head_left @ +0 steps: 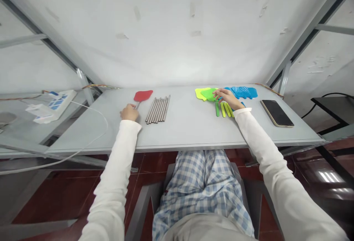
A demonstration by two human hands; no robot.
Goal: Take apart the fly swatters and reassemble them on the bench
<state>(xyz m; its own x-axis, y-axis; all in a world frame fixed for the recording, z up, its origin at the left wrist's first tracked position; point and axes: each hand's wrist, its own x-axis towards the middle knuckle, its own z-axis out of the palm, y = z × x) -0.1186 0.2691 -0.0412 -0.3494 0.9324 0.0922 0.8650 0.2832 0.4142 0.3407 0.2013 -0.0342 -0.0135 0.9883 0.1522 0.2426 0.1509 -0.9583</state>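
My left hand (129,112) is closed on the metal rod of a red fly swatter (143,95), whose flat head points away from me on the table. Right of it, several thin metal rods (158,110) lie side by side in a row. My right hand (227,98) is over the right edge of a green fly swatter head (209,93), fingers bent and apart; whether they touch it I cannot tell. That head overlaps a yellow one (199,93). Blue heads (245,92) lie just beyond my right hand. Under the wrist are green and yellow plastic strips (224,109), partly hidden.
A phone (276,113) lies at the right of the grey table (185,126). On the left, a white power strip (59,104) sits on another surface, its cable crossing the table's left part. A white wall rises behind, with metal frame posts at both sides.
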